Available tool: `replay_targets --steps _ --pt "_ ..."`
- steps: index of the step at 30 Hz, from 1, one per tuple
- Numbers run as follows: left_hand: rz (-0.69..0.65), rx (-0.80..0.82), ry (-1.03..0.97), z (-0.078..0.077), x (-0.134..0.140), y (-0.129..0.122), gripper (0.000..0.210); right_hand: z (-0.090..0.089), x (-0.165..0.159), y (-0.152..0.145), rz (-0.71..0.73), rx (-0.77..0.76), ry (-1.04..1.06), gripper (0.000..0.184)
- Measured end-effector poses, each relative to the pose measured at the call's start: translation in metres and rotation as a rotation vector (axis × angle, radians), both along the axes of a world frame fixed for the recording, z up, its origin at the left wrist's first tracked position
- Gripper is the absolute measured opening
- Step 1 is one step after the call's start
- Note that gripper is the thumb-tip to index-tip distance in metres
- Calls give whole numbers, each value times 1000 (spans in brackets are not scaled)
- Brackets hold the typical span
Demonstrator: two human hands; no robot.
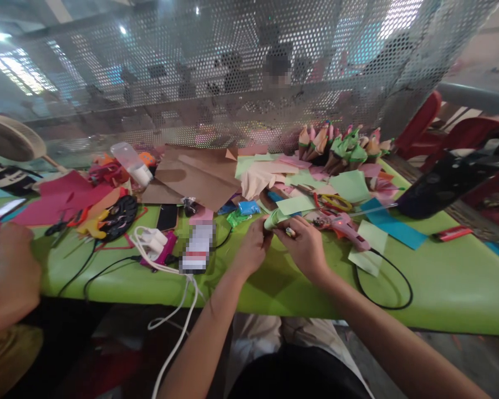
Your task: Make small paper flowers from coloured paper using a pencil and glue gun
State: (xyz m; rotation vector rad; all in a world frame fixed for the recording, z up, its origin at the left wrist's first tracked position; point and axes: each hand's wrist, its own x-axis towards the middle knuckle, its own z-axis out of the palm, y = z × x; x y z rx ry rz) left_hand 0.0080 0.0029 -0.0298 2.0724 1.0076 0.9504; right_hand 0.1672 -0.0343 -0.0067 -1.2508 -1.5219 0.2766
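My left hand (254, 246) is closed round a small roll of pale green paper (273, 219), held just above the table. On the other side of the roll, my right hand (304, 244) is closed with its fingertips against the paper. A small whitish object (290, 232) shows between the right fingers; its kind cannot be made out. Just right of that hand lies a pink glue gun (349, 230) with a black cord. Beyond both hands is a sheet of pale green paper (295, 204), near yellow-handled scissors (335, 202).
On the green table (436, 282) lie a phone (198, 247), a white charger (153, 240) with trailing cables, and brown paper (199, 177). Paper cones (345, 147) cluster at the back right. A dark bottle (436, 185) stands right. Another person's arm (12, 271) rests at left.
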Motion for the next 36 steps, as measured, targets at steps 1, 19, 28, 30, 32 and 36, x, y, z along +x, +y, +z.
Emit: replay_targets --steps 1,19,28,30,32,36 --pt "-5 -21 -3 0 0 0 42 -1 0 0 -2 -1 -3 22" --pt "-25 -277 -217 21 3 -11 46 -4 -1 -1 75 7 -7 12" --pt "9 -304 -228 21 1 -9 38 -5 -1 -1 104 41 -2 12" --pt "22 -314 -233 19 0 -9 37 -6 -1 -1 111 40 -8 12" --pt "21 -321 -246 18 0 -8 38 -7 -2 -1 122 49 -14 14" --pt "-6 -308 -271 15 -1 -8 40 -7 -1 -1 129 57 -23 13"
